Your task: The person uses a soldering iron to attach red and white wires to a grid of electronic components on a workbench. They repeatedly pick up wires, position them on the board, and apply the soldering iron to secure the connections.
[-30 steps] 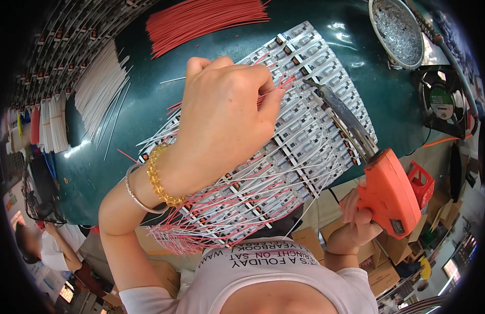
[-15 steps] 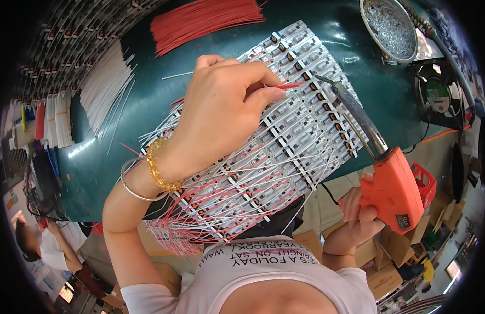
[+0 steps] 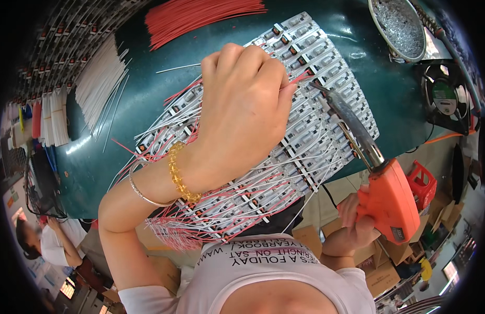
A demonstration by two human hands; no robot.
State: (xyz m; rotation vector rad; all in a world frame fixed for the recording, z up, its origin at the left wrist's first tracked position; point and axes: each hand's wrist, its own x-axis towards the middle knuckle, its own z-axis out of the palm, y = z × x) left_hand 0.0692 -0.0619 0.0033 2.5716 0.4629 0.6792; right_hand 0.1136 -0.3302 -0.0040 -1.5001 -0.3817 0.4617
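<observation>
A panel of small circuit boards (image 3: 339, 70) lies at a slant on the bench, its rows crossed by many red and white wires. My left hand (image 3: 247, 107) is closed over the panel's upper part, pinching a red wire (image 3: 302, 76) whose end points right toward the boards. My right hand (image 3: 357, 220) grips an orange gun-shaped soldering iron (image 3: 393, 201) at the lower right. The iron's dark tip reaches up and left, close to the red wire's end; whether they touch I cannot tell. A thin metal tube runs along beneath its barrel.
A bundle of red wires (image 3: 200, 18) and a bundle of white wires (image 3: 98, 83) lie on the green bench (image 3: 80, 178). A round dish of metallic scraps (image 3: 398, 29) and a small fan (image 3: 445, 97) stand at the right. Cardboard boxes (image 3: 381, 277) are below. Another person sits at lower left.
My left hand has turned, its knuckles rising and its fingers shifting right with the red wire. The soldering iron has dropped slightly and moved a little left. The panel looks slightly shifted.
</observation>
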